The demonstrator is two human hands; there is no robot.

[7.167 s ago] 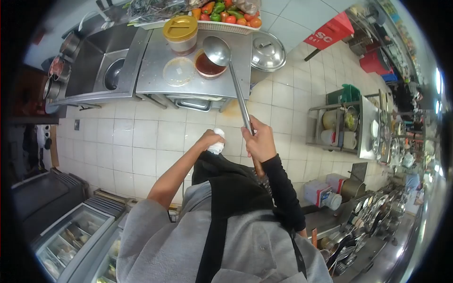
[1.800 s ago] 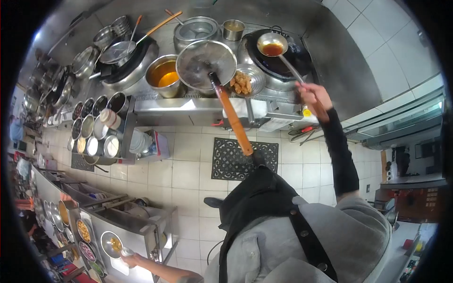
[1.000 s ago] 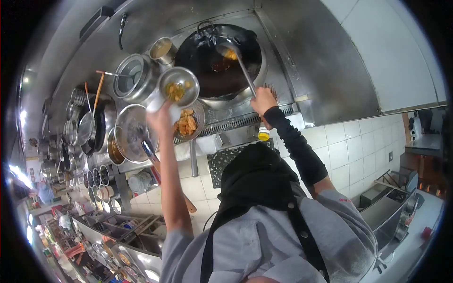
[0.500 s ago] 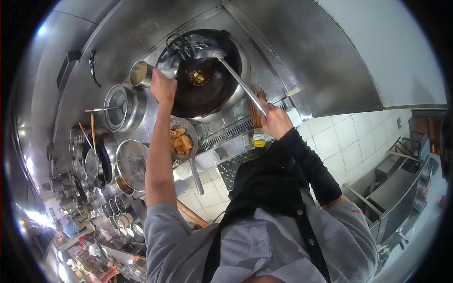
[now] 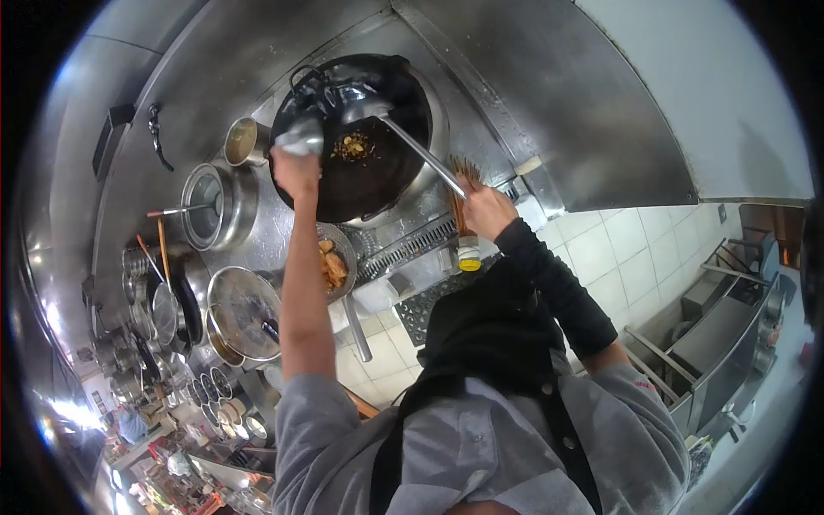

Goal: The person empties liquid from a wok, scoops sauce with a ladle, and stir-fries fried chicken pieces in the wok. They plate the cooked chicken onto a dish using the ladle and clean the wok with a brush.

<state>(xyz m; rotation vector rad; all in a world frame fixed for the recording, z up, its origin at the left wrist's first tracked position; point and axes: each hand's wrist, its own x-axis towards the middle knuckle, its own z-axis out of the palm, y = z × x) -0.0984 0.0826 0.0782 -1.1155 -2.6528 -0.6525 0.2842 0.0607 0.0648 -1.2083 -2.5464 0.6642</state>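
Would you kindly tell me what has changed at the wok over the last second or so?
The left hand carried a small metal bowl of food from beside the strainer up to the wok rim, and its contents now lie in the wok. The right hand kept hold of the ladle, its bowl still inside the wok.

Head view: you look steeply down from above your own shoulders.
Facing: wok (image 5: 360, 142) at 12 o'clock, arm's reach away.
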